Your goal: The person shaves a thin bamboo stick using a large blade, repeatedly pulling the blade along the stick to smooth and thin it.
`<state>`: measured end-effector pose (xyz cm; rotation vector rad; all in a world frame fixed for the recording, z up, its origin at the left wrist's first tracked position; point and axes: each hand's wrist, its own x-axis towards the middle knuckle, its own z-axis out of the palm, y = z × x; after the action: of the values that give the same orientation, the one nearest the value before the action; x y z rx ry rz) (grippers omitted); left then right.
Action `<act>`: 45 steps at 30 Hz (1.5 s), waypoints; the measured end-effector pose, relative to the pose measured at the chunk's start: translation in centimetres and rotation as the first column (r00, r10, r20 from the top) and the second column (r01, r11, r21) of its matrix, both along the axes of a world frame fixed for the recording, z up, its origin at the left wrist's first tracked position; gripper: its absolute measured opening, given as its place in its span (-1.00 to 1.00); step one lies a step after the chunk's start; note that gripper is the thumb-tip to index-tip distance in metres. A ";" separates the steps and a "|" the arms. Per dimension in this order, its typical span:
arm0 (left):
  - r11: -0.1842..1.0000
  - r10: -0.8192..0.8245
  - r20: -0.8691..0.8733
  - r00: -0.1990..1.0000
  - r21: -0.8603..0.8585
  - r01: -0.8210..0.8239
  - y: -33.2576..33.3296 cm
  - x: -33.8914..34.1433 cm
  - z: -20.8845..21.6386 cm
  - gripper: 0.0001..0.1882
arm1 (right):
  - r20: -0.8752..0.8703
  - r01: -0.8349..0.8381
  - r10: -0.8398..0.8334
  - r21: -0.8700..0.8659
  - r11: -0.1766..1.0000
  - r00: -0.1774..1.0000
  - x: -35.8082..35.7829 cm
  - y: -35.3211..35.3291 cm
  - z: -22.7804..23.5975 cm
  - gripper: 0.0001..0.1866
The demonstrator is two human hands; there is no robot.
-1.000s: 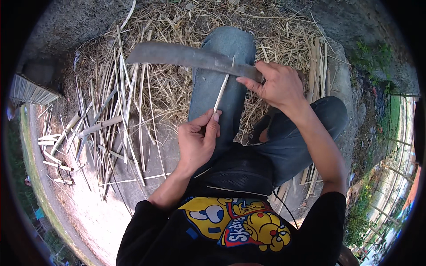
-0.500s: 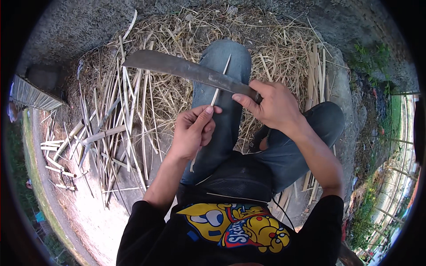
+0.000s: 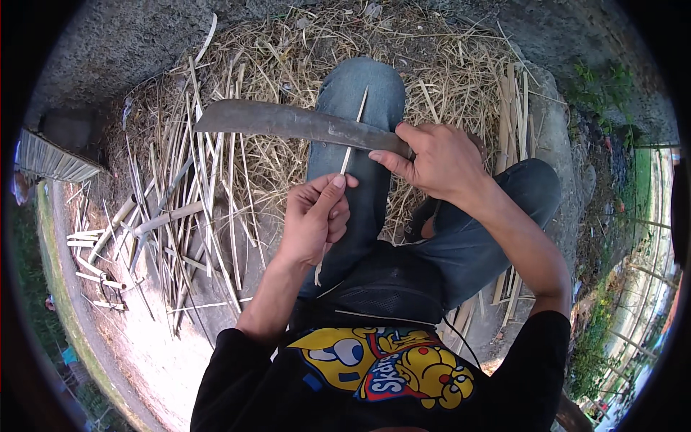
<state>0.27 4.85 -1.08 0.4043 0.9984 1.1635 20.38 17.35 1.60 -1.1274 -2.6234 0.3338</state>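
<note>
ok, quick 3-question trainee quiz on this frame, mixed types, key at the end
1. True or false: the right hand grips the long dark blade at its handle end.
2. What does the left hand pinch? A) rope B) thin bamboo sliver C) stone
3. Fill in: the sliver lies over the person's ___ leg.

Key: 1 true; 2 B; 3 left, in blue jeans.
</note>
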 end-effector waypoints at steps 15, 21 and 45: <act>0.999 -0.043 0.075 0.996 0.007 0.042 -2.7 0.7 -1.4 -0.77 | -0.104 0.192 -0.206 -0.129 0.973 0.973 1.4 3.5 1.7 -0.28; 0.999 0.025 -0.050 0.998 0.033 -0.023 -1.7 1.1 -0.3 -0.76 | -0.163 0.000 -0.022 -0.136 0.991 0.986 0.1 -0.7 1.7 -0.40; 1.000 0.017 0.085 0.996 0.005 -0.018 -1.8 0.2 -1.1 -0.77 | 0.007 0.013 -0.012 -0.074 0.997 1.000 -0.5 0.2 -0.1 -0.25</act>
<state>0.50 3.01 -2.22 0.3481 0.9262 1.1898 19.86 17.55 1.50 -1.1696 -2.6285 0.4281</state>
